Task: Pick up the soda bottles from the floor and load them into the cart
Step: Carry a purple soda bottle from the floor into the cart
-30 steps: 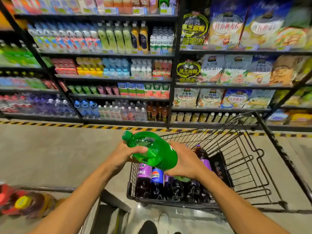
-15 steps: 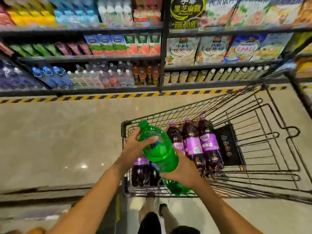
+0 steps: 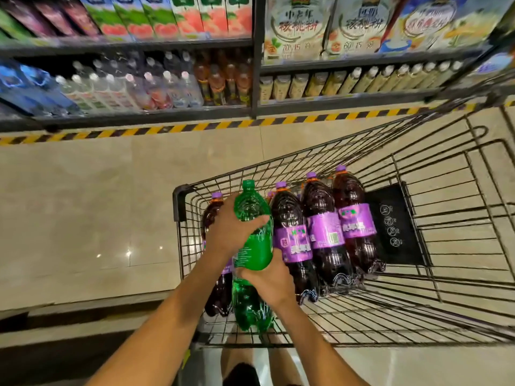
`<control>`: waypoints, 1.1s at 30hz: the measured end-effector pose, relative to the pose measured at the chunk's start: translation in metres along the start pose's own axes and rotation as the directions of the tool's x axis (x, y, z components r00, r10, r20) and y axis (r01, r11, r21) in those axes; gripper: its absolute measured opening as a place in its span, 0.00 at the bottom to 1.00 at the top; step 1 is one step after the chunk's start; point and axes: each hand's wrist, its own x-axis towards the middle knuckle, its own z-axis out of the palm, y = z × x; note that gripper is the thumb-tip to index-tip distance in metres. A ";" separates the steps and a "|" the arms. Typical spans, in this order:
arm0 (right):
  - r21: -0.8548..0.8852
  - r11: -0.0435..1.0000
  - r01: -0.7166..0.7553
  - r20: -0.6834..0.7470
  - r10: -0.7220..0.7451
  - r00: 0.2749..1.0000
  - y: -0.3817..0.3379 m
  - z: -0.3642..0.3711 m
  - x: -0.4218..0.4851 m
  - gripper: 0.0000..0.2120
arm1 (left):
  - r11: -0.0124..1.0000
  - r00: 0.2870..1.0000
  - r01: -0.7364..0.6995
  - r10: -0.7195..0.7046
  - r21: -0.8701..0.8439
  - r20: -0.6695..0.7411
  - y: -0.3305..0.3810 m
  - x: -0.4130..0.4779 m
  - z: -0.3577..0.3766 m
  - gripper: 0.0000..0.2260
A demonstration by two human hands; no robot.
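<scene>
A large green soda bottle (image 3: 252, 238) lies lengthwise in the wire cart (image 3: 434, 277), cap pointing away from me. My left hand (image 3: 227, 232) wraps its upper half and my right hand (image 3: 269, 280) grips its lower half. Right of it, three dark grape soda bottles with purple labels (image 3: 324, 235) lie side by side on the cart floor. Another purple-capped bottle (image 3: 214, 213) sits left of the green one, mostly hidden under my left hand.
A black child-seat flap (image 3: 393, 224) stands behind the bottles, with bare wire floor to the right. Store shelves of drinks (image 3: 167, 87) run along the far side behind yellow-black floor tape (image 3: 195, 126). My feet (image 3: 245, 363) show below the cart.
The green bottle has come down from above the cart rim into the basket, turning to lie in line with the purple bottles. My view has tilted further downward.
</scene>
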 end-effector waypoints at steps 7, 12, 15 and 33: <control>-0.076 0.995 -0.071 -0.033 0.069 0.997 0.000 0.015 0.017 0.38 | 0.989 0.990 0.079 -0.064 -0.125 0.122 -0.021 0.031 0.003 0.41; -0.095 0.994 -0.054 -0.101 0.044 0.994 0.000 0.013 0.024 0.36 | 0.987 0.983 0.110 -0.090 -0.120 0.162 -0.024 0.051 0.005 0.44; -0.128 0.986 0.108 -0.231 -0.136 0.963 -0.001 0.004 0.025 0.25 | 0.998 0.990 0.061 -0.063 0.016 0.130 -0.022 0.053 0.010 0.31; -0.774 0.547 0.318 0.180 -0.290 0.940 -0.104 -0.128 -0.035 0.28 | 0.525 0.959 -0.270 0.219 0.807 0.178 0.053 -0.055 -0.061 0.29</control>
